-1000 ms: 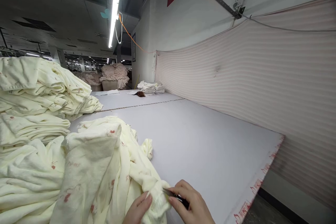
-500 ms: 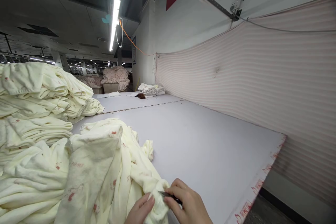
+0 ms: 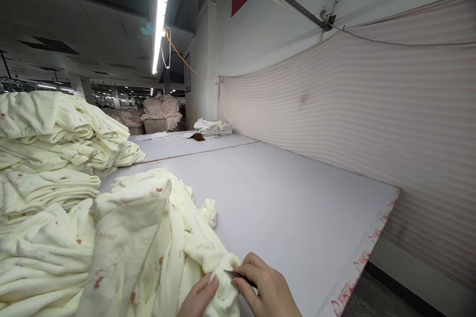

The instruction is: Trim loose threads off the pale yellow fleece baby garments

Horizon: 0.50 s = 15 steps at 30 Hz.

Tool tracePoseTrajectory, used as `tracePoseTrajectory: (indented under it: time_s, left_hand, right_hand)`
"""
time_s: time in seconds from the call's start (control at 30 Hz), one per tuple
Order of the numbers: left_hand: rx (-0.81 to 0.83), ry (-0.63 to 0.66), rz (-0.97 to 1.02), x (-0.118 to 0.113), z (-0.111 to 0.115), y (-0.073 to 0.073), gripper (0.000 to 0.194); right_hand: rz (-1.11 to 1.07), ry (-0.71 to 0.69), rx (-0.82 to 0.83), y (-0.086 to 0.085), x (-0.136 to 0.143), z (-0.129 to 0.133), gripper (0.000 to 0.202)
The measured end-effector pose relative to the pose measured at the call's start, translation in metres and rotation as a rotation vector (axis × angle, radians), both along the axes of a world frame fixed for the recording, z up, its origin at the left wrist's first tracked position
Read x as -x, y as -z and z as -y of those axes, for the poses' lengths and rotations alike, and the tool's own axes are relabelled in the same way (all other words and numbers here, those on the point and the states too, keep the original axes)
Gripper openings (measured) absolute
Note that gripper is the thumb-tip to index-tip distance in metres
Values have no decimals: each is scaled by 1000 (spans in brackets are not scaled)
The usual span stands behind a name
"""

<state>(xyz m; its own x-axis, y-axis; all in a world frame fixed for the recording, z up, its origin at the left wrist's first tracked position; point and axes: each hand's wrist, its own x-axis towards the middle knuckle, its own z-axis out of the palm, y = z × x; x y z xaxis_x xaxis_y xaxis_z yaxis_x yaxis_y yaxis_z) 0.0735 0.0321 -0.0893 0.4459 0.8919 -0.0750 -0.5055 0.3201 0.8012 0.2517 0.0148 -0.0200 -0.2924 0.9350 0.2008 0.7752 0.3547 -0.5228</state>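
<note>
A pale yellow garment [image 3: 193, 242] with small reddish prints lies bunched at the near edge of the table. My left hand [image 3: 200, 297] is closed on a fold at its right end, thumb pressed against the cloth. In my right hand [image 3: 266, 285] is a small dark pair of thread snips [image 3: 245, 278], gripped between thumb and fingers. Its pointed tip rests at the bunched cloth, just right of my left thumb. The fingers hide most of the tool, so I cannot tell whether its blades are apart.
Piles of pale yellow garments [image 3: 63, 124] stand on the left. The light grey table [image 3: 282, 198] stretches away to a seam, with folded white cloths [image 3: 210, 127] and a brown tuft [image 3: 198, 136] beyond. A striped cloth curtain [image 3: 353, 109] hangs along the right wall.
The view has shifted slightly, so the background sits a little further left. Both hands keep their hold on cloth and snips, almost unmoved.
</note>
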Motion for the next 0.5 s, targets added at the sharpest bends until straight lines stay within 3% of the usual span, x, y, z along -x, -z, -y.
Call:
tracePoseTrajectory:
  time_s: [0.27, 0.5]
  left_hand:
    - [26, 0, 61, 3, -4, 10, 39]
    - [-30, -3, -29, -2, -2, 3, 49]
  right_hand:
    - [-51, -33, 13, 5, -11, 4, 20]
    - [-42, 2, 8, 5, -2, 3, 20]
